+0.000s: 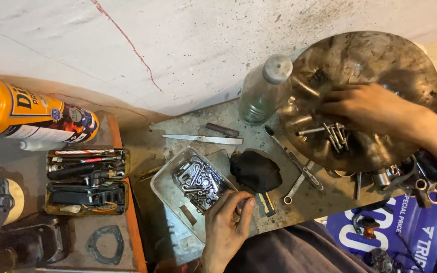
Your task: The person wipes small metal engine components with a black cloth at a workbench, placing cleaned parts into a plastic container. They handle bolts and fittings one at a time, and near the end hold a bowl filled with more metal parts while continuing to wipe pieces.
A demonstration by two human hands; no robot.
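Observation:
My left hand (227, 222) reaches to the near corner of a clear plastic tray (167, 189) that holds several bolts and small metal parts (198, 182). Its thumb and fingertips are pinched together at the tray's edge, and I cannot see whether anything is between them. My right hand (367, 108) lies inside a large, dirty metal bowl (380, 55), fingers spread flat against the bowl's wall. Several long bolts (334, 135) lie in the bowl just below that hand.
A black rag (255, 171), two wrenches (299, 174), a flat metal file (203, 138) and a capped glass bottle (261, 93) lie on the small bench. At left are an orange spray can (31, 114), a tin of tools (87, 179) and a gasket (105, 244). Engine parts (421, 179) sit at right.

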